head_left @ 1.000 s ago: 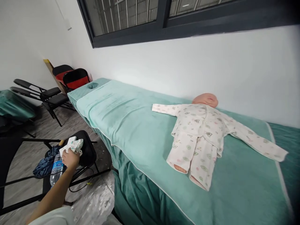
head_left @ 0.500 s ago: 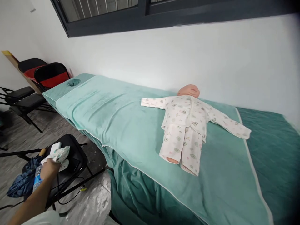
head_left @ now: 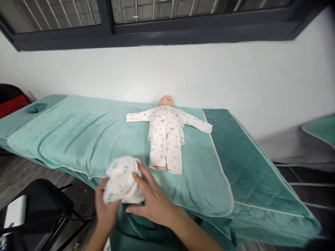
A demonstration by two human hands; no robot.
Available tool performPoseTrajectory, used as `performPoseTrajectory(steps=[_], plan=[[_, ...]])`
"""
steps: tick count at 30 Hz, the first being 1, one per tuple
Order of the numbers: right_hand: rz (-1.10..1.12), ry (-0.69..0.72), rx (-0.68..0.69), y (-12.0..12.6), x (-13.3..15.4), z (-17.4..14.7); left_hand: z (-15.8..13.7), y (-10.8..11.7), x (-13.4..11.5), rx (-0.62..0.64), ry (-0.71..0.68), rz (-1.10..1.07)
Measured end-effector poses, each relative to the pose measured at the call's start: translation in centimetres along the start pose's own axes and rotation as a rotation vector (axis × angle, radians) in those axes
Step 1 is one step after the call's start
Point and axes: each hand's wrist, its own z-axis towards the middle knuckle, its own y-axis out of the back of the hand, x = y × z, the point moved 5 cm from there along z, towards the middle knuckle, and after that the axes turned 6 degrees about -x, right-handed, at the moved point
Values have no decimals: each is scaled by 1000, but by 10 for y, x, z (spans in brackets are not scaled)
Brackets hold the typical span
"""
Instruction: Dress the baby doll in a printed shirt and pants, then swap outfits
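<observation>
A soft white bundle [head_left: 123, 181] with small green prints is held up in front of the bed, slightly blurred. My left hand [head_left: 106, 205] grips it from the left and below, its fingers partly hidden behind it. At its right edge, my right hand [head_left: 154, 202] takes hold with the fingertips, the thumb lower and apart. Beyond the hands a baby doll [head_left: 166, 100] lies on its back, dressed in a white patterned long-sleeved top [head_left: 167, 122] and matching trousers [head_left: 158, 151]. Its sleeves are spread out to both sides.
A light green towel [head_left: 78, 129] covers much of the darker green bed [head_left: 261, 181], which stands along a white wall under a window. At lower left is a black chair [head_left: 52, 198] with a white box-like object [head_left: 15, 211] on it.
The white bundle has moved from over the chair to in front of the bed. My right hand has come into view and onto it. The view has turned right.
</observation>
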Motion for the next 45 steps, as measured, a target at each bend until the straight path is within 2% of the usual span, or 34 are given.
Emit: performPoseTrajectory(steps=[2,5,9,11,14,16,18,19,21,22,23,25,28,30,32,34,35,36,37,38,39,42,45], plan=[[88,-72,-22,7,-5,22,9,-47,-52,-2,19,-176],[113,-139,-194,30,-19,35,32,-96,-114,129,-44,-421],[30,-240,-563,71,-45,23,55,-128,-157,359,15,-640],[-25,-265,-646,93,-53,14,53,-133,-168,460,23,-631],[-135,-227,-604,139,-59,6,26,-127,-165,610,-29,-587],[-238,-180,-691,185,-62,1,-5,-118,-149,732,-54,-576],[-382,-117,-833,233,-67,-3,-46,-111,-125,946,-56,-484],[-458,-110,-848,251,-73,-4,-68,-107,-111,1044,-52,-417],[-604,-171,-826,272,-97,-7,-110,-102,-87,1234,-111,-217],[-661,-224,-743,273,-113,-9,-128,-101,-77,1328,-161,-104],[-694,-295,-644,268,-133,-13,-144,-100,-69,1412,-209,-1],[-715,-489,-332,243,-175,-26,-163,-99,-60,1496,-312,129],[-766,-593,-198,211,-205,-46,-170,-97,-63,1513,-465,160],[-877,-638,-200,198,-199,-54,-165,-91,-70,1496,-536,153],[-964,-609,-232,187,-171,-60,-157,-82,-75,1488,-555,159],[-935,-504,-222,169,-129,-70,-148,-69,-77,1508,-527,172],[-845,-441,-161,155,-106,-78,-144,-61,-76,1523,-501,181],[-704,-383,-11,134,-84,-91,-140,-54,-74,1536,-474,191],[-545,-372,195,111,-63,-109,-137,-48,-71,1545,-447,205],[-402,-378,402,87,-43,-131,-135,-42,-68,1550,-420,220],[-314,-417,538,69,-26,-154,-133,-37,-63,1554,-391,239],[-227,-559,711,32,10,-215,-132,-26,-52,1573,-273,257],[-230,-695,710,22,24,-244,-133,-21,-50,1570,-174,170]])
